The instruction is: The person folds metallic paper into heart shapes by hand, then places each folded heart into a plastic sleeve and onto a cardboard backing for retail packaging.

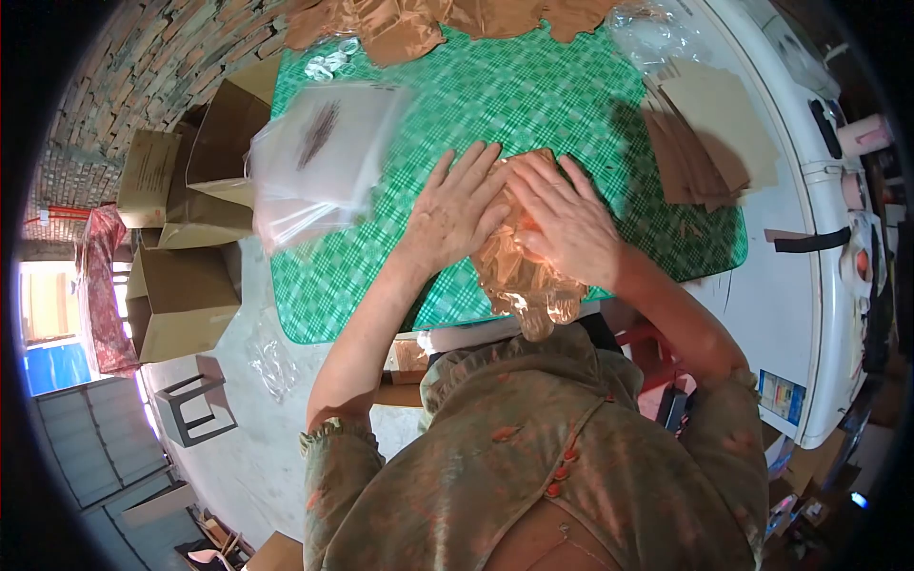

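Observation:
A glossy, copper-tan piece of thin, limp material (514, 271) lies on the green plaid tablecloth (457, 95), its lower end drooping over the near edge in rounded lobes. My left hand (455, 211) lies with fingers stretched out on the cloth, its thumb side touching the left border of the piece. On top of the piece rests my right hand (571, 226), flat with its fingers extended toward the upper left. Both hands are open and grip nothing. The middle of the piece is partly hidden under my right hand.
Clear plastic bags (328, 143) are stacked at the left, tan cards (714, 128) at the right. More glossy tan material (457, 17) is heaped along the far edge, near a crumpled clear plastic bag (657, 38). Open cardboard boxes (190, 295) stand left of the table.

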`<state>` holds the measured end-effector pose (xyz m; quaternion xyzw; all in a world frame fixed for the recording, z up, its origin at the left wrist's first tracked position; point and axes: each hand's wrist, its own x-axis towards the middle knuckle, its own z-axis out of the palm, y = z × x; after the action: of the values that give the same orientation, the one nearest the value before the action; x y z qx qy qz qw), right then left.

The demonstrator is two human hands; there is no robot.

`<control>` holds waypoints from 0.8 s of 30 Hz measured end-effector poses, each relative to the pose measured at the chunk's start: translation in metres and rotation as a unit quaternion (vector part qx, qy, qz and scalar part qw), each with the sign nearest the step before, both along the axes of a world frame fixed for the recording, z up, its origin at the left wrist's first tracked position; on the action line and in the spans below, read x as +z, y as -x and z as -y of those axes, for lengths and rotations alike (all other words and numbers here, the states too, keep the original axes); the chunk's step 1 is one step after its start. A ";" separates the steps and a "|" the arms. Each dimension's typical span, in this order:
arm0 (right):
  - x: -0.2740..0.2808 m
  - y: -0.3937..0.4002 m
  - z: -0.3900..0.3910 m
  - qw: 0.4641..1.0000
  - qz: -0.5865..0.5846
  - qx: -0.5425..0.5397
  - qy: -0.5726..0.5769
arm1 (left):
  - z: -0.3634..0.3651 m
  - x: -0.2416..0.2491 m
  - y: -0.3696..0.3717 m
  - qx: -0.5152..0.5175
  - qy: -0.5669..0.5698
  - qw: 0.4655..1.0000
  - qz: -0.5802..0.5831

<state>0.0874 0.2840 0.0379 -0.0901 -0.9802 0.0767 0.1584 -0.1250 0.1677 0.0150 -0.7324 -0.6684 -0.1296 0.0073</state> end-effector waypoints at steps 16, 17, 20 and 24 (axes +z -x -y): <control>-0.015 0.005 -0.011 0.992 0.103 -0.078 -0.012 | -0.002 0.005 -0.002 0.012 0.014 1.000 0.010; -0.016 0.004 -0.012 0.991 0.102 -0.085 -0.004 | -0.002 0.005 -0.002 0.011 0.014 1.000 0.005; -0.018 0.001 -0.017 0.991 0.085 -0.105 0.008 | -0.002 0.004 -0.001 0.010 0.017 1.000 0.007; -0.019 -0.006 -0.029 0.990 0.038 -0.132 -0.017 | -0.001 0.006 -0.002 0.012 0.016 1.000 0.005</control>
<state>0.0936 0.3133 0.0193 -0.2184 -0.9663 0.0352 0.1315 -0.1225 0.1689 0.0214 -0.7241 -0.6788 -0.1219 -0.0063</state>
